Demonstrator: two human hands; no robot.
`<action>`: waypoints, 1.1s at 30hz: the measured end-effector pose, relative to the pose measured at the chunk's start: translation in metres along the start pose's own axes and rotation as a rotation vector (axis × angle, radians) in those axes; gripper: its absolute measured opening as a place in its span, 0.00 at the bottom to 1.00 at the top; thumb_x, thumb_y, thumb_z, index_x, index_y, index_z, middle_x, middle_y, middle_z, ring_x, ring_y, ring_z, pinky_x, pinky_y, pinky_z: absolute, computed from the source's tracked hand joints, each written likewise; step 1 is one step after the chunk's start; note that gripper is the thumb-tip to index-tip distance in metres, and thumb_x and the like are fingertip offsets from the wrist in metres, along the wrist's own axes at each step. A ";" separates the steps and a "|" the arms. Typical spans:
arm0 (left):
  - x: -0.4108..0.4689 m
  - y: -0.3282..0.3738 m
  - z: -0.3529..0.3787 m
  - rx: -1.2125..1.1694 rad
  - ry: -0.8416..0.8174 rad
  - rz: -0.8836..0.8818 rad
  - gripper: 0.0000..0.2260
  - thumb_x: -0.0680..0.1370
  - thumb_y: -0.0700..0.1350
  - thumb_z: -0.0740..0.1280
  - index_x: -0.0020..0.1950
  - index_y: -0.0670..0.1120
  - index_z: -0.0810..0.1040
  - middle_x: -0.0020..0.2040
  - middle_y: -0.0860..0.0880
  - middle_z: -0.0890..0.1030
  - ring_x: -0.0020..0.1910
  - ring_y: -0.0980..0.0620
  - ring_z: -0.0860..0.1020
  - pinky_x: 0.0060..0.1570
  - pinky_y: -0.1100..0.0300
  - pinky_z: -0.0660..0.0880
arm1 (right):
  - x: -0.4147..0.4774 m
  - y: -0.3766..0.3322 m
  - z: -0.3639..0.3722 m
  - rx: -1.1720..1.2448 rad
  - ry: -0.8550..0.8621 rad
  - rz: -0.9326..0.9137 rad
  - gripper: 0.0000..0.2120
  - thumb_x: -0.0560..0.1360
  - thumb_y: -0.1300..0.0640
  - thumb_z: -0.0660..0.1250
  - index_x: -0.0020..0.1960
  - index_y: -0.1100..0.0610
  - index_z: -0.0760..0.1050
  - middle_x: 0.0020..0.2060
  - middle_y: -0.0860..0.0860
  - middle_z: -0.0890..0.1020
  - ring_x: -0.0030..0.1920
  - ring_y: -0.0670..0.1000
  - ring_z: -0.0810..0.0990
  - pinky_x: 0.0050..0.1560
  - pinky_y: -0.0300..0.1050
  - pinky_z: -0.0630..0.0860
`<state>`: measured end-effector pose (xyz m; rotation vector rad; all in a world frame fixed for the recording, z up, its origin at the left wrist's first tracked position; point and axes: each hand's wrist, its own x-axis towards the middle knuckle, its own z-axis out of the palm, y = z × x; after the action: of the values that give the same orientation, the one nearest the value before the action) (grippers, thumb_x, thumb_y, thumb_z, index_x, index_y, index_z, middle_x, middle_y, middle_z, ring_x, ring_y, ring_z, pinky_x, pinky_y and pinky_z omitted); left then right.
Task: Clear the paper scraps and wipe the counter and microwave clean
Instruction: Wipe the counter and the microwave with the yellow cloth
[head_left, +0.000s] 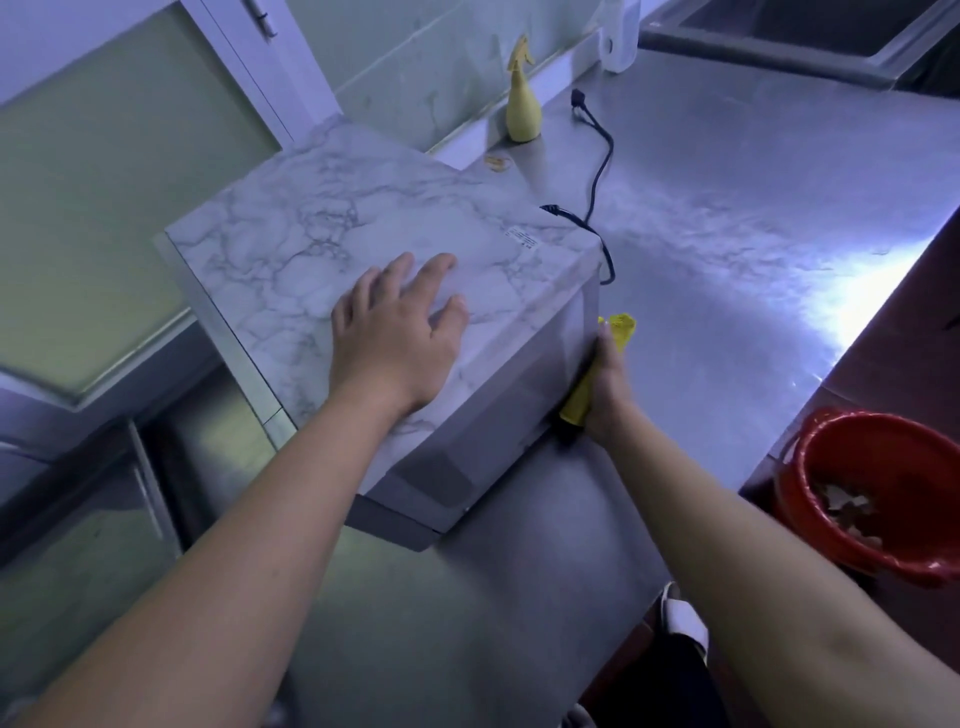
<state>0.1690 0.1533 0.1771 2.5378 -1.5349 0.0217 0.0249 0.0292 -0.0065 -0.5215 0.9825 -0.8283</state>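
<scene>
steel counter (727, 208) bears marble-patterned microwave (311, 234), tiled wall (415, 62) behind.

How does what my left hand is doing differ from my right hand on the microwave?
The left hand lies flat, fingers spread, on the microwave's marbled top; the right hand is curled round a yellow cloth at its side wall. The left hand holds nothing; the right hand holds the cloth. Both are at the microwave.
</scene>
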 end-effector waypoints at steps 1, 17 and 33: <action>0.000 0.000 -0.001 -0.008 0.000 -0.003 0.25 0.77 0.64 0.49 0.74 0.65 0.62 0.79 0.53 0.62 0.77 0.46 0.57 0.75 0.46 0.50 | -0.001 -0.007 -0.004 -0.017 0.003 0.050 0.28 0.80 0.39 0.61 0.71 0.56 0.72 0.66 0.57 0.79 0.65 0.57 0.78 0.69 0.58 0.73; -0.016 -0.046 -0.023 -0.008 -0.156 -0.050 0.23 0.82 0.64 0.52 0.78 0.65 0.57 0.82 0.52 0.55 0.80 0.46 0.52 0.77 0.46 0.48 | -0.133 -0.024 0.061 -0.745 -0.079 -1.114 0.36 0.73 0.40 0.64 0.79 0.43 0.58 0.80 0.50 0.58 0.81 0.53 0.52 0.77 0.64 0.51; -0.020 -0.045 -0.008 0.028 -0.019 -0.034 0.22 0.81 0.62 0.51 0.76 0.66 0.57 0.81 0.54 0.56 0.79 0.47 0.52 0.76 0.43 0.47 | -0.032 0.040 0.020 -0.025 0.181 -0.016 0.33 0.78 0.31 0.57 0.78 0.45 0.61 0.71 0.45 0.71 0.68 0.48 0.72 0.64 0.47 0.69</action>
<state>0.1996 0.1921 0.1765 2.5920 -1.5085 0.0149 0.0479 0.0789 -0.0097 -0.4823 1.1576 -0.8893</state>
